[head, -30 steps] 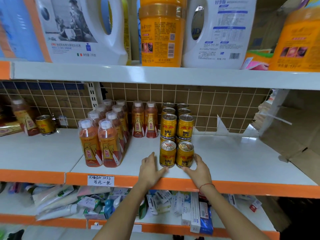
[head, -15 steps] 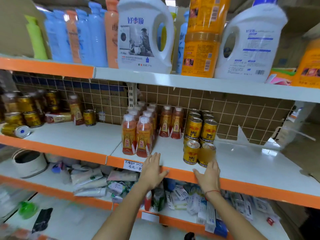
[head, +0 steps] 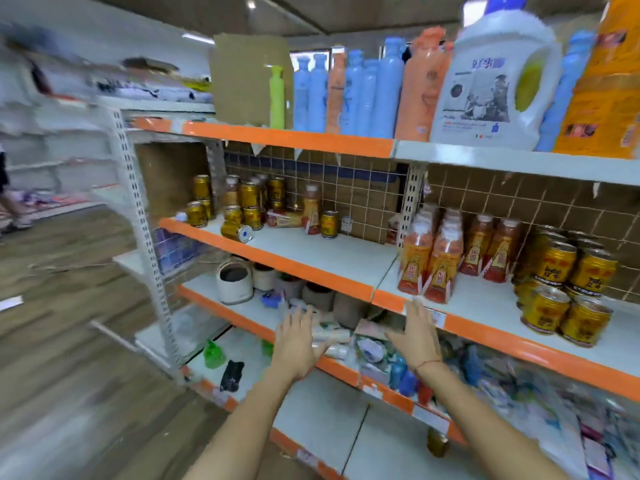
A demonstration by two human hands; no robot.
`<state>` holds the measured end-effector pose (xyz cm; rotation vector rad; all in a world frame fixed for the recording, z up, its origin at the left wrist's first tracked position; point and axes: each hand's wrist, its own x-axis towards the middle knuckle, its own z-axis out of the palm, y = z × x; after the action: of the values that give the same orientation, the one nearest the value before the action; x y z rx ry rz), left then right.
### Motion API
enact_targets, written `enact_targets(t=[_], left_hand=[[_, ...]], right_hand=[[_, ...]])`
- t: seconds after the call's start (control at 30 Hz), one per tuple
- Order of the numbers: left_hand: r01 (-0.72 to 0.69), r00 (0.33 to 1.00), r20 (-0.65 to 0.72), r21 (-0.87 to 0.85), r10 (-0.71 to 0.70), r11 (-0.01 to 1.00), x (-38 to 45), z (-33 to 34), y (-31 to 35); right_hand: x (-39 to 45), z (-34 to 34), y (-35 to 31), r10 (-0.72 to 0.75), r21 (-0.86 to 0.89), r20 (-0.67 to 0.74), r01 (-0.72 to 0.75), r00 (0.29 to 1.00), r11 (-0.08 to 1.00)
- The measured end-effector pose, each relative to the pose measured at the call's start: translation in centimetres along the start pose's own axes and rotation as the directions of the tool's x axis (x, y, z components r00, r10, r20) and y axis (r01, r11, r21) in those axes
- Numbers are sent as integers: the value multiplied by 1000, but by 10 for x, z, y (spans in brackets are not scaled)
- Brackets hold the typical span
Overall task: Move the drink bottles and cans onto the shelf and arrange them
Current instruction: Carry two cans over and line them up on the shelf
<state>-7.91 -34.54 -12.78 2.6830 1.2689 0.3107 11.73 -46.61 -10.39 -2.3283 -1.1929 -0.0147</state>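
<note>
The head view was smeared with motion, but we could make out our two hands held in front of the shelf (head: 346,258), both with fingers straight and spread, grasping nothing. Our left hand (head: 300,341) hung before the lower tier, and our right hand (head: 417,332), a red string at its wrist, reached up so that its fingertips overlapped the orange front lip just below the bottles (head: 429,268). Whether they touched the lip we could not tell. Those orange-labelled bottles stood upright in two rows running back from the front edge on the right section, with two more upright behind them to the right. Just beside them to the right stood the gold cans (head: 568,299), stacked two high towards the back, with two single cans at the front edge. On the left section, well apart from this group, more gold cans (head: 242,209) and bottles stood in a loose cluster near the back, one can (head: 236,232) lying on its side at the front and one bottle (head: 285,220) lying flat. Tall detergent containers (head: 491,88) lined the tier above.
</note>
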Motion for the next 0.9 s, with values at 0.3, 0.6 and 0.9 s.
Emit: enact_targets(t=[0.3, 0.6, 0.9], left_hand=[[199, 978, -67, -16, -199, 980, -15, -39, -118], [240, 965, -94, -59, -245, 969, 40, -52, -164], [221, 956, -178, -78, -232, 972, 135, -84, -198]], right_hand=[[22, 43, -112, -210, -13, 41, 210, 977, 978], [93, 82, -162, -273, 28, 90, 272, 958, 962], [194, 105, -188, -304, 28, 116, 302, 946, 953]])
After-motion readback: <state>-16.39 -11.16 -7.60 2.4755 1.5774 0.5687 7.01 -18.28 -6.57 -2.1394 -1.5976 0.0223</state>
